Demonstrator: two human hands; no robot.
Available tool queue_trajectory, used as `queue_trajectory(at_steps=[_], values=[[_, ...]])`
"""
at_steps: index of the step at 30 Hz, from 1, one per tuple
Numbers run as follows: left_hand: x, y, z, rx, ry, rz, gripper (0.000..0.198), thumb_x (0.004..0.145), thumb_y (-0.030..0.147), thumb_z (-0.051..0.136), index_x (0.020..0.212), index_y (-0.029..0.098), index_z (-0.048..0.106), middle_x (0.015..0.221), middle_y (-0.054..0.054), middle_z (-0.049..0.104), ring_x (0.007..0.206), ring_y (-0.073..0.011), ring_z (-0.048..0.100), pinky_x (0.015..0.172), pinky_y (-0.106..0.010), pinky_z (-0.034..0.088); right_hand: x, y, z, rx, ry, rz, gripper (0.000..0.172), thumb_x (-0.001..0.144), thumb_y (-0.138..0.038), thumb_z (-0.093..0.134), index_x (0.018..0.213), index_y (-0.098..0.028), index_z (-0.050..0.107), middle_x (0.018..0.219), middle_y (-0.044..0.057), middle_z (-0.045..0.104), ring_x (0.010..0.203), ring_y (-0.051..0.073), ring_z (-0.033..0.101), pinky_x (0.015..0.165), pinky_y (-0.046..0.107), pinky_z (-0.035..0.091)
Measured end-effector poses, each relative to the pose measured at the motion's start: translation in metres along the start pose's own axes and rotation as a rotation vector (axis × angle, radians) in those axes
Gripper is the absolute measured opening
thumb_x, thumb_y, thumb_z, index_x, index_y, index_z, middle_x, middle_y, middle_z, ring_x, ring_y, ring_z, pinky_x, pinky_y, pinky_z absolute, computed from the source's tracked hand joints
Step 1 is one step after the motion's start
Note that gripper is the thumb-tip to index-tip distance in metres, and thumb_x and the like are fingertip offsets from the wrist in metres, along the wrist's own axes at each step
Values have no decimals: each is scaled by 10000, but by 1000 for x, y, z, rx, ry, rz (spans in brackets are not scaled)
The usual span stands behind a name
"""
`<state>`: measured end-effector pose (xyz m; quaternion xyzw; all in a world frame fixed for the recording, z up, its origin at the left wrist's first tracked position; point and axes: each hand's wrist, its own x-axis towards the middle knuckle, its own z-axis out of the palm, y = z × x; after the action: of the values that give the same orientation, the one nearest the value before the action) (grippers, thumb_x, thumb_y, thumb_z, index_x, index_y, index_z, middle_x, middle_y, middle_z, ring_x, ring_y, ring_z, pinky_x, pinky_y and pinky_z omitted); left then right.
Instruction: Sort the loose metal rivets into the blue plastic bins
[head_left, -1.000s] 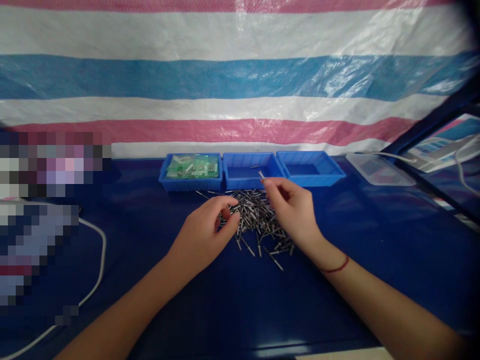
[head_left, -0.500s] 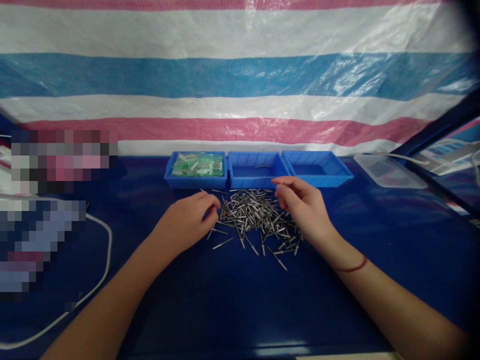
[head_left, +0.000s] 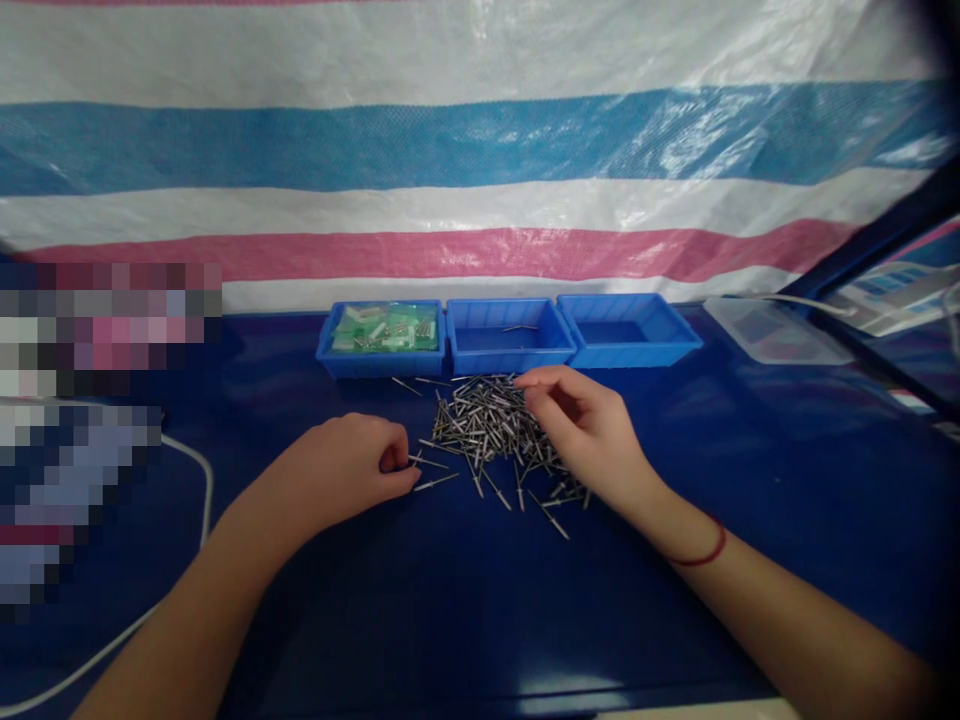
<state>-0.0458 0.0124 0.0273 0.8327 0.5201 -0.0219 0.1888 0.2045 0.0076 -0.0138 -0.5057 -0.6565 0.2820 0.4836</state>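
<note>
A heap of metal blind rivets (head_left: 487,425) lies on the dark blue table (head_left: 465,600), with several loose ones around its edge. At the left edge of the heap, my left hand (head_left: 352,465) is closed, its thumb and curled forefinger close together beside loose rivets (head_left: 436,481). Whether a rivet sits between those fingertips is hidden. Over the right side of the heap, my right hand (head_left: 589,425) is closed in a pinch, thumb and forefinger almost meeting. What it holds, if anything, is too small to make out.
Behind the heap stand three blue bins in a row: the left bin (head_left: 330,357) holds green-tinted bags of small parts, the middle bin (head_left: 510,358) a few rivets, then the right bin (head_left: 637,355). A clear plastic lid (head_left: 776,335) lies far right. A white cable (head_left: 208,490) curves at left.
My left hand has moved left and nearer to me, down to the loose rivets. My right hand has shifted left over the heap. The view has moved slightly.
</note>
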Motion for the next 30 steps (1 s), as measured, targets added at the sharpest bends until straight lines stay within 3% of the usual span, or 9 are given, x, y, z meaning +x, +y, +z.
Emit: queue_trajectory(at_steps=[7,14,18,21,25,30], values=[[3,5,5,79,19,-8,156,842,263,547,752,216,666,748,-27,668,650,-175,619,558,-256,345,-3,3,2,-48,-31,-8,175,878,-281,535,916,-180,672,787,34,675,583,128,540,511,257,392],[-2,3,-3,203,195,-28,184,919,295,475,858,209,626,825,-34,676,716,-196,650,594,-267,376,-4,-1,3,-135,-62,-127,146,878,-222,525,920,-188,661,854,44,690,637,136,575,553,263,432],[2,15,-1,20,346,96,129,922,269,493,932,213,608,910,-11,679,804,-174,644,698,-258,422,-7,-7,5,-172,-147,-235,132,878,-209,541,940,-183,655,765,26,640,623,123,544,577,256,436],[5,29,6,-212,428,144,133,916,317,524,918,222,618,850,27,683,732,-132,632,681,-225,434,-12,-13,9,-132,-176,-185,135,872,-272,584,936,-178,657,746,21,629,609,120,537,571,258,434],[6,46,17,-385,419,152,133,906,316,541,890,214,625,788,35,683,683,-120,631,651,-212,455,-20,-19,13,-22,-147,-39,166,882,-329,581,867,-190,670,825,41,683,702,148,603,590,266,457],[7,51,27,-456,420,166,116,893,309,569,953,227,625,819,32,686,705,-122,633,659,-215,468,-23,-23,14,53,-114,-29,154,889,-304,568,874,-199,680,868,47,698,756,164,625,610,277,475]])
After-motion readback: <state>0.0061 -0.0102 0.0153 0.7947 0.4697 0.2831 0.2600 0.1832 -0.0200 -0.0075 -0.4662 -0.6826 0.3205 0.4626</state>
